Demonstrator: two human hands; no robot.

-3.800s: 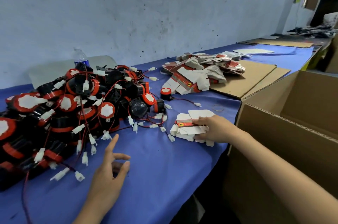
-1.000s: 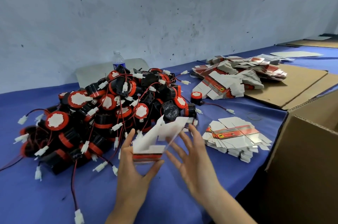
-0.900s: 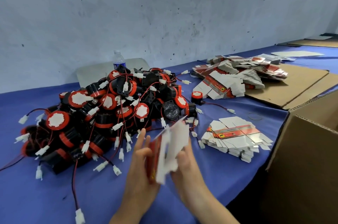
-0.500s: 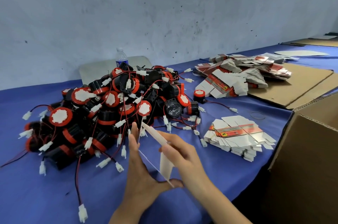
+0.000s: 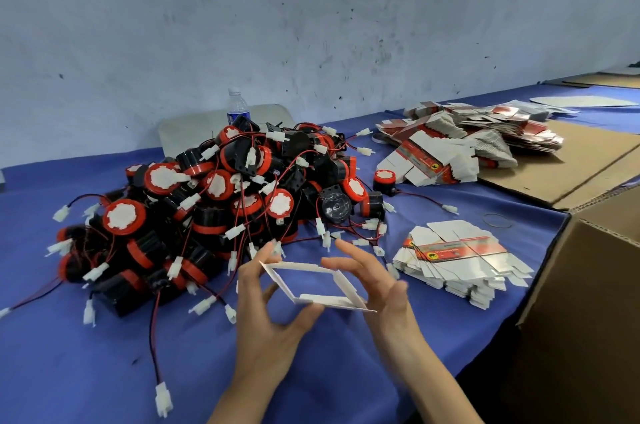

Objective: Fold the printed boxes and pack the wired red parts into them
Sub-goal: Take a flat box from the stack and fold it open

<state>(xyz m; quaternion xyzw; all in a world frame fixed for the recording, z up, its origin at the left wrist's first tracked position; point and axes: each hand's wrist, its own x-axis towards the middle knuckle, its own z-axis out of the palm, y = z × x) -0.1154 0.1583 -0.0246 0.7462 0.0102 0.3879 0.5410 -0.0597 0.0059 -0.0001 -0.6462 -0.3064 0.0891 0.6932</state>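
Above the blue table [image 5: 104, 371], just before the heap of wired red parts [image 5: 221, 195], the left hand [image 5: 266, 319] and right hand [image 5: 384, 288] grip opposite corners of one printed box [image 5: 325, 300], opened into a hollow diamond.

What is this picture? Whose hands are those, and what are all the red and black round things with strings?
There is no machine here. A person wears a camera on the head, so you see what they see, looking down at their own hands. The left hand and right hand hold a little white cardboard box between them, popped open into a diamond shape you can see through. On the blue table lies a big pile of red parts; the strings are red and black wires with white plugs. Beside the hands sits a stack of flat boxes, not folded yet, with a bigger heap farther back. A large brown carton stands at the right.
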